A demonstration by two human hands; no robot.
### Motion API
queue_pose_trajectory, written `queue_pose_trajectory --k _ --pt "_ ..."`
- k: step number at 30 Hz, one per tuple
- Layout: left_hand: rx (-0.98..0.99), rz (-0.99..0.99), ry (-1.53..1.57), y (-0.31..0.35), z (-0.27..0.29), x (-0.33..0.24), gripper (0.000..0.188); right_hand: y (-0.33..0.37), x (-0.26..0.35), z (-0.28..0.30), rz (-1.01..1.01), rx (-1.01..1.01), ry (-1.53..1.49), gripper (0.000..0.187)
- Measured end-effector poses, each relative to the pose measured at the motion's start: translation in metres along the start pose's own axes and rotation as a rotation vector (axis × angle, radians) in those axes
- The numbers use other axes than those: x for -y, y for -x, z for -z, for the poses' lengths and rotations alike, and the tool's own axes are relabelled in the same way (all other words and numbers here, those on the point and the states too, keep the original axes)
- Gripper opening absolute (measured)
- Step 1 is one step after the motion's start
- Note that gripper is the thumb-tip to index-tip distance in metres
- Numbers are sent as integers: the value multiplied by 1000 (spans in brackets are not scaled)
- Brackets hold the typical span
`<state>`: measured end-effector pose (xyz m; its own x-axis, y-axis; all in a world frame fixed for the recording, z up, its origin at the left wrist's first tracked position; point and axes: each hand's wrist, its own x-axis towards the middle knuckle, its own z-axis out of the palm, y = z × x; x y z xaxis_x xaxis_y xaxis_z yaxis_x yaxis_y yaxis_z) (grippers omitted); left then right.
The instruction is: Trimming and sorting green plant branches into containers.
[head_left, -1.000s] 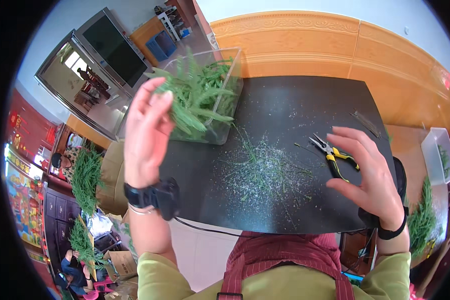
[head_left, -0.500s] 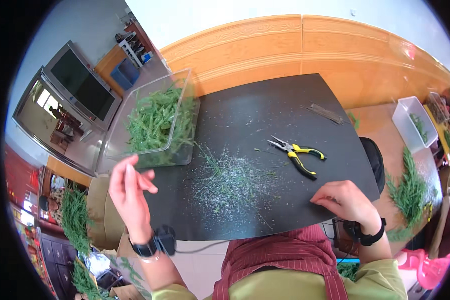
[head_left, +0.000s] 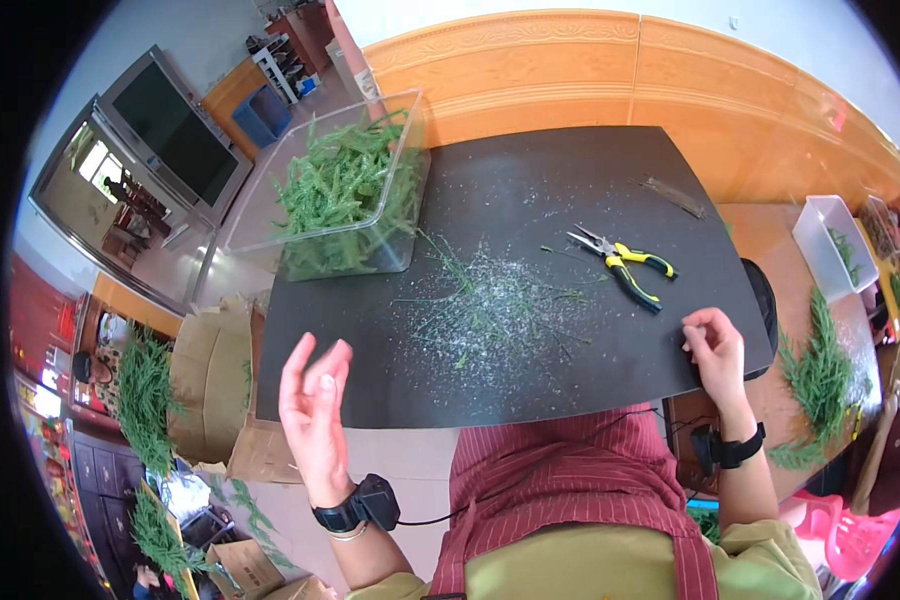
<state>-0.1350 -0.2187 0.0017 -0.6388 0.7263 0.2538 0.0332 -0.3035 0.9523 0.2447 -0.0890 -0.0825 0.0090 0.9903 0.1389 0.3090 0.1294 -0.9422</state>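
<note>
My left hand [head_left: 315, 405] is raised over the front left edge of the dark table [head_left: 560, 165], palm turned inward, fingers apart, holding nothing. Over the table's right side, my right hand [head_left: 718, 352] has its fingers curled in toward the thumb; no object shows in it. Pliers with yellow and black handles [head_left: 632, 268] lie beyond it, jaws pointing far left and handles spread. Between my hands, thin green sprigs [head_left: 465, 285] lie among scattered white and green bits. A clear plastic bin [head_left: 410, 255] heaped with green artificial foliage [head_left: 335, 185] stands at the table's far left.
A bundle of thin wires [head_left: 675, 197] lies near the far right edge. To the right, a side table carries a translucent bin [head_left: 818, 250] and a long green branch [head_left: 820, 380]. An opened cardboard box [head_left: 210, 380] and leafy bunches [head_left: 145, 400] are on the left. Other people are partly visible at both sides.
The view has shifted, so the table sits higher in it. My left hand has drawn back from beside the bin toward the table's front edge. My right hand has turned upward, its fingers curling.
</note>
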Motion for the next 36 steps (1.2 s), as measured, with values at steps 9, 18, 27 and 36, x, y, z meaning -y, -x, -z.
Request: queue_pose_trajectory --k 9,18,27,36 --pt "480 1 64 -88 -48 58 41 -56 -33 -32 23 -242 256 10" --pt "708 228 179 -59 -192 84 37 -94 -65 51 271 -329 343 11" --pt "867 10 60 59 -293 74 26 34 -99 276 89 -211 -32 6" --pt "1355 94 4 302 -456 53 21 379 -260 490 -549 -1210 -223 14"
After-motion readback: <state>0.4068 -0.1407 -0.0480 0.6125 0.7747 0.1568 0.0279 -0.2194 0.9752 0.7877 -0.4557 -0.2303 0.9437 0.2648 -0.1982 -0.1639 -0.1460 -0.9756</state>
